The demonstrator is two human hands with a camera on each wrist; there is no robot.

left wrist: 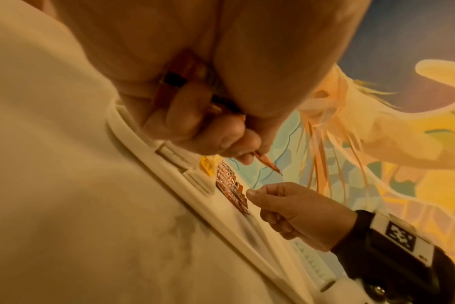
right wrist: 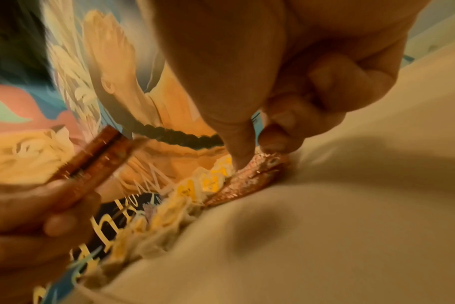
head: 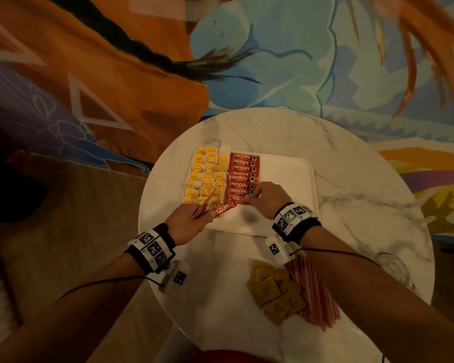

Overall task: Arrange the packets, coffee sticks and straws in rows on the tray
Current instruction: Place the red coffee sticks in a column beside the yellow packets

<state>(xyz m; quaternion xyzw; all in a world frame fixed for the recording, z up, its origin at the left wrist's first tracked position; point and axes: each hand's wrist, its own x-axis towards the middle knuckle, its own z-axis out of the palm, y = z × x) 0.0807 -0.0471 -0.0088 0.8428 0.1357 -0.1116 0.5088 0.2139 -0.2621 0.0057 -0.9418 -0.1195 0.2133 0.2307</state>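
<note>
The left hand (head: pixel 188 222) is curled around a few red coffee sticks (head: pixel 222 209); their ends stick out past the fingers toward the tray (head: pixel 286 174). In the left wrist view the sticks pass through the closed fist and one pointed end comes out below the fingers. This hand hovers over the near left corner of the tray.

The right hand (head: pixel 266 199) is just to the right of the left hand, over the near part of the tray. Its thumb and forefinger pinch the right end of the nearest coffee stick in the column (head: pixel 243 176), and the other fingers are curled in. The right wrist view shows the fingertips (right wrist: pixel 240 158) pressing on the shiny red wrapper.

The column of Nescafe sticks lies ahead of the right hand, each stick across the tray, one behind the other. To the left of this column, ahead of the left hand, the yellow tea packets (head: pixel 207 175) stand in three rows, touching each other. The part of the tray to the right of the right hand is bare white.

Behind the right wrist, near the person, a pile of brown sugar packets (head: pixel 275 292) lies on the marble bench (head: pixel 351 205), and just beside it, partly under the right forearm, lies a bundle of red-striped straws (head: pixel 315 297). A clear glass (head: pixel 392 267) stands to the right of the right forearm.
</note>
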